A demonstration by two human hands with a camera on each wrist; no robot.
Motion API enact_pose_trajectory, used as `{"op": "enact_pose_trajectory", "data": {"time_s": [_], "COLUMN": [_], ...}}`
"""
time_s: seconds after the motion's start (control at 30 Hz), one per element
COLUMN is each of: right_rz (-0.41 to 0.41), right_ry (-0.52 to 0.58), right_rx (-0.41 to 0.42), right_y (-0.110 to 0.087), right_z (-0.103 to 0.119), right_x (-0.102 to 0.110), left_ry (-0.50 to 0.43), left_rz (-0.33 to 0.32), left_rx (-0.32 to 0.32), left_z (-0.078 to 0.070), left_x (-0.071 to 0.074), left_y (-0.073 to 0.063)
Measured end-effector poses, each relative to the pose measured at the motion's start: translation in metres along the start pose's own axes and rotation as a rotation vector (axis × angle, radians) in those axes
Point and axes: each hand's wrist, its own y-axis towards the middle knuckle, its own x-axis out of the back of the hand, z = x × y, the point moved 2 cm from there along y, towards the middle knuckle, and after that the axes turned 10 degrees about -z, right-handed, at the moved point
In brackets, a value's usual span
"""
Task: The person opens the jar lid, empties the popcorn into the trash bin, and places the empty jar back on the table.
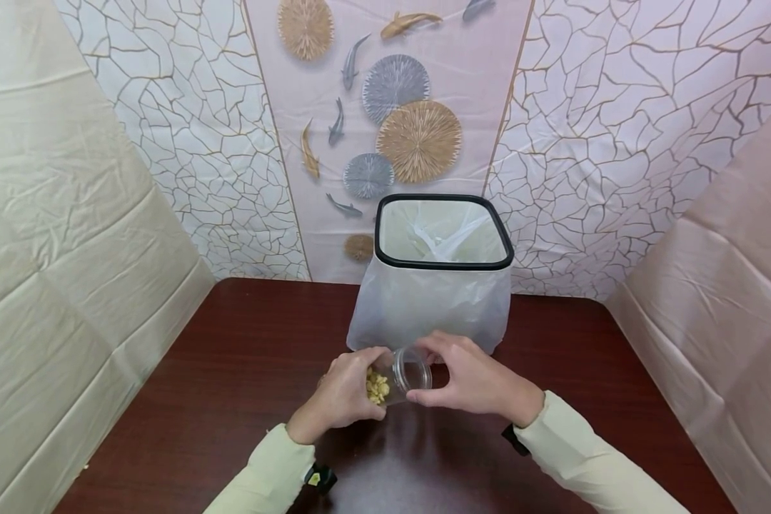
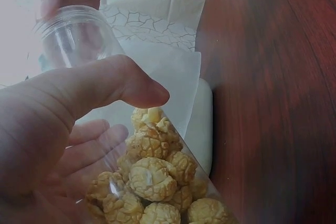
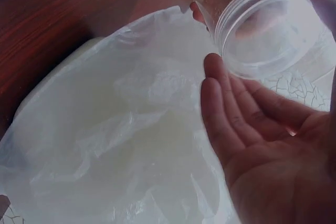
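A clear plastic jar [image 1: 393, 396] partly filled with pale yellow popcorn [image 2: 152, 177] lies tipped on its side between my hands, its ridged rim end [image 3: 262, 30] toward the right. My left hand [image 1: 347, 389] grips the popcorn-filled part, thumb on the near side and fingers behind. At the rim end, my right hand [image 1: 472, 375] holds the jar between thumb and fingers. The right wrist view shows those fingertips right at the rim. Popcorn stays heaped in the left part of the jar, which is partly hidden by my left hand.
A white bin [image 1: 437, 300] with a black rim and a translucent plastic liner [image 3: 115, 119] stands just beyond my hands on the dark reddish-brown table [image 1: 257, 350]. Pale fabric [image 1: 45, 250] hangs on both sides, with a patterned wall covering behind.
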Motion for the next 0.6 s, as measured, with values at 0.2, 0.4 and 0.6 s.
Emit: {"op": "enact_pose_trajectory", "data": {"time_s": [0.2, 0.4, 0.6], "right_rz": [-0.002, -0.004, -0.018], "right_ry": [-0.023, -0.026, -0.043], "right_rx": [0.110, 0.089, -0.044], "right_y": [0.0003, 0.0012, 0.0030], "right_z": [0.0020, 0.0045, 0.0053], "right_x": [0.0047, 0.0092, 0.0089], "left_ry": [-0.006, 0.000, 0.005], "left_rz": [0.001, 0.001, 0.003], "left_rx": [0.001, -0.005, 0.009], "left_z": [0.0002, 0.0002, -0.0005], "left_x": [0.0022, 0.0023, 0.0023], "left_y": [-0.0003, -0.0006, -0.0010]}}
